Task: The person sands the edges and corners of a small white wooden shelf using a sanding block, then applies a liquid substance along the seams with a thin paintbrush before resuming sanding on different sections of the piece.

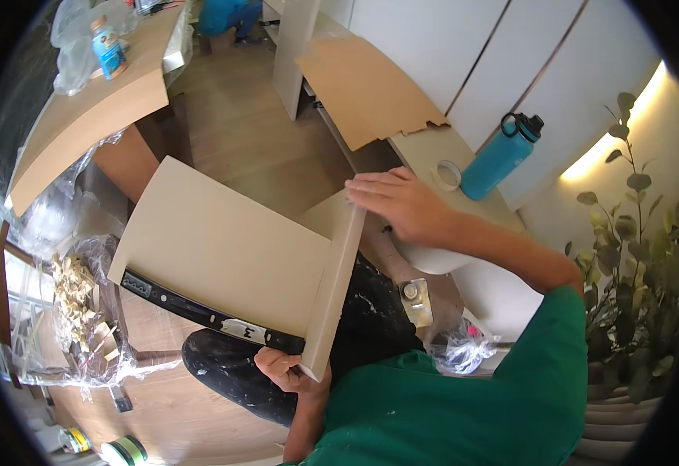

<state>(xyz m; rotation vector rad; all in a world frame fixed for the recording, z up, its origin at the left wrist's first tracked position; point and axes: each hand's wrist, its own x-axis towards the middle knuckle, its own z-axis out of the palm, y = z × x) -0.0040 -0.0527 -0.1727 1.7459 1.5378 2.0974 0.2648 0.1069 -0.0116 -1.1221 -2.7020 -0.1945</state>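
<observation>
A cream drawer (223, 225) lies tilted across my lap, with a black metal drawer runner (192, 308) along its near side. A pale strip of paper with a handwritten mark is stuck on the runner. My left hand (286, 370) curls its fingers around the near end of the drawer's raised front panel, by the runner's end. At the far end of that panel, my right hand (401, 206) rests with fingers stretched out straight over the edge; its thumb is hidden. The right fingers look slightly blurred.
A teal bottle (502, 155) and a tape roll (447, 175) stand on the ledge at right, near a brown cardboard sheet (370, 89). A plastic-wrapped chair (83, 311) holds wood shavings. Leafy branches (626, 233) rise at far right. Another person (227, 17) crouches at the back.
</observation>
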